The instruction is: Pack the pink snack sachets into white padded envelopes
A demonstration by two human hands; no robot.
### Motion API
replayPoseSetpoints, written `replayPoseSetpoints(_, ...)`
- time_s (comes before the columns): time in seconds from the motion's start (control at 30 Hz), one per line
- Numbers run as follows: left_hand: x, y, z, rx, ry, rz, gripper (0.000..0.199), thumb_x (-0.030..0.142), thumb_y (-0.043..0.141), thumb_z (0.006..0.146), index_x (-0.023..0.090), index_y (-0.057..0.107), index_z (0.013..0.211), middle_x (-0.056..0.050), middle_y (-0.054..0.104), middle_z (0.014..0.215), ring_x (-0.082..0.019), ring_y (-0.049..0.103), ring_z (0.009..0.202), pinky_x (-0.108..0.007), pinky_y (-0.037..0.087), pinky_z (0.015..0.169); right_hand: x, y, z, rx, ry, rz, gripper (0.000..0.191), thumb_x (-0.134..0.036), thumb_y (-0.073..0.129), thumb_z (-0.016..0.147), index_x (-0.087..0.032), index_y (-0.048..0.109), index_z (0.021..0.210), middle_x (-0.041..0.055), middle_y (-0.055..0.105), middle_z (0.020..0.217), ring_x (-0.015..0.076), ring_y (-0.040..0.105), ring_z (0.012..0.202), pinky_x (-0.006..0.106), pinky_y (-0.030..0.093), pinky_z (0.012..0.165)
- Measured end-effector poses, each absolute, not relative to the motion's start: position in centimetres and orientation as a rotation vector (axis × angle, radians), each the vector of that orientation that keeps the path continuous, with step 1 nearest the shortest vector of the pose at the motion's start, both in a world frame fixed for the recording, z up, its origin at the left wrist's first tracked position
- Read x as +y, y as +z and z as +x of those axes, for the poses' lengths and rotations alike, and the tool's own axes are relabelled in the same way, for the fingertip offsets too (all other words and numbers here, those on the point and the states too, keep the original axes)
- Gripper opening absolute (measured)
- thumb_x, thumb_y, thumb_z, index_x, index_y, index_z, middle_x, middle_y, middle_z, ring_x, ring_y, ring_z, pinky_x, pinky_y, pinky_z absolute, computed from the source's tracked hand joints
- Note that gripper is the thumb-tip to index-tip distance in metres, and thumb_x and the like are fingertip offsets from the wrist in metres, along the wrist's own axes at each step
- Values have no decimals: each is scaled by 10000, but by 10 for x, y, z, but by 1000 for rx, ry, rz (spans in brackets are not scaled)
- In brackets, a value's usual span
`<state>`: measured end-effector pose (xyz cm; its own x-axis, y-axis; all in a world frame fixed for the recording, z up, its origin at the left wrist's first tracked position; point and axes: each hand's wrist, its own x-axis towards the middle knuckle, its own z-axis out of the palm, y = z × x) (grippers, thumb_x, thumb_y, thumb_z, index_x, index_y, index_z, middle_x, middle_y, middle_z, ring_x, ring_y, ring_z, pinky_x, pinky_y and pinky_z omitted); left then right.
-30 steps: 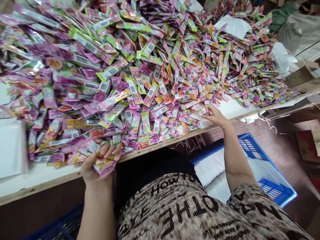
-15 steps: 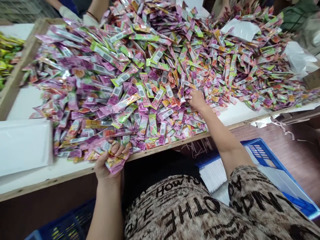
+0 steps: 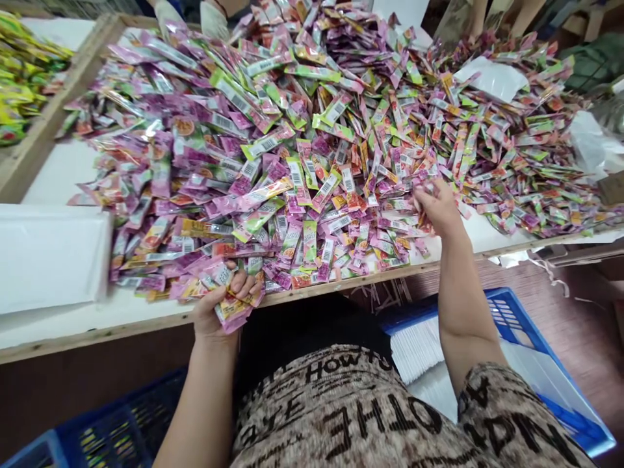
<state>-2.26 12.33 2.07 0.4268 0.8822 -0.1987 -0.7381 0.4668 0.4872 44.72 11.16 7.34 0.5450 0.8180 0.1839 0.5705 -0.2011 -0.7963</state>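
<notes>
My left hand [image 3: 231, 299] is closed around a small bunch of sachets [image 3: 234, 316], pink and yellow stick packs, just above the table's front edge. My right hand [image 3: 437, 207] is at the front of a large heap of the same sachets [image 3: 302, 182], right of the middle. Its thumb and fingers are curved but look apart, touching or just over the loose packs; the fingertips are partly hard to make out. The heaped sachets are purple, pink and green, many with barcodes showing.
A wooden rim [image 3: 351, 284] edges the white table. White sheets [image 3: 51, 257] lie at the left. Yellow packets [image 3: 29, 71] are beyond a wooden divider [image 3: 58, 97]. Another person's gloved hand [image 3: 213, 21] is at the far side. Blue crates [image 3: 550, 364] stand below, one holding white stacks.
My right hand has moved to the right along the front of the heap, its fingers now looking more spread. My left hand keeps its bunch of sachets. The view has shifted slightly.
</notes>
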Motion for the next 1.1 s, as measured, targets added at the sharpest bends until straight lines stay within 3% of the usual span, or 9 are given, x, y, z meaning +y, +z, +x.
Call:
replayPoseSetpoints(0.13, 125, 18, -22, 480, 1046, 406, 410, 133, 790, 621, 224, 622, 983, 31, 505, 683, -93, 470, 596, -265, 490, 648, 177, 92, 380, -1349, 225, -2006, 469, -466, 812, 676, -179, 627, 998, 95, 665, 913, 283, 640, 907, 488, 529, 872)
replayPoseSetpoints(0.3, 120, 15, -28, 547, 1084, 443, 395, 164, 795, 587, 182, 653, 955, 25, 528, 657, -99, 487, 584, -280, 508, 644, 233, 94, 335, -1393, 122, -2231, 240, -319, 758, 699, -126, 677, 817, 151, 678, 878, 350, 647, 982, 467, 497, 890)
replayPoseSetpoints(0.43, 113, 24, -23, 570, 1023, 538, 248, 151, 764, 608, 176, 671, 837, -19, 604, 709, -143, 575, 653, -307, 527, 648, 193, 107, 333, -1333, 380, -1834, 168, -194, 628, 706, -153, 690, 857, 65, 684, 842, 239, 651, 816, 368, 526, 749)
replayPoseSetpoints(0.53, 104, 38, 1, 542, 930, 669, 283, 155, 759, 592, 183, 705, 868, -101, 704, 1042, -259, 670, 895, -386, 561, 732, 127, 116, 301, -1376, 754, -1579, 216, -175, 605, 718, -210, 656, 925, 26, 670, 881, 180, 609, 705, 333, 514, 643)
replayPoseSetpoints(0.6, 93, 46, 23, 527, 863, 701, 433, 159, 780, 549, 199, 721, 976, -103, 706, 1147, -315, 674, 1012, -429, 563, 818, 87, 112, 262, -1445, 979, -1403, 266, -161, 622, 717, -235, 622, 972, 18, 661, 930, 180, 609, 753, 338, 519, 682)
replayPoseSetpoints(0.67, 81, 50, 42, 570, 799, 657, 516, 190, 796, 545, 204, 715, 1055, -81, 742, 1022, -321, 696, 984, -437, 563, 839, 62, 100, 222, -1392, 1036, -1238, 239, -186, 599, 767, -241, 593, 1000, 14, 647, 960, 189, 615, 849, 351, 519, 785)
replayPoseSetpoints(0.77, 67, 48, 55, 677, 776, 571, 497, 255, 803, 575, 191, 711, 1058, -50, 748, 843, -297, 723, 875, -414, 574, 796, 51, 73, 186, -1244, 968, -1199, 147, -258, 559, 849, -239, 555, 995, 14, 628, 973, 195, 605, 941, 351, 487, 886)
replayPoseSetpoints(1.0, 60, 39, 43, 744, 728, 682, 583, 203, 882, 533, 163, 688, 1081, -31, 735, 880, -222, 708, 785, -382, 565, 809, 67, 37, 197, -1704, 677, -1235, 144, -289, 441, 910, -237, 547, 990, 50, 610, 1037, 236, 532, 1010, 426, 396, 954)
replayPoseSetpoints(1.1, 59, 39, 43, 741, 722, 897, 608, 252, 891, 582, 163, 665, 1139, -74, 730, 1028, -283, 685, 1015, -470, 504, 989, 62, 36, 202, -1776, 497, -1290, 212, -354, 416, 953, -259, 566, 1070, 64, 606, 1115, 261, 500, 1098, 475, 346, 1011)
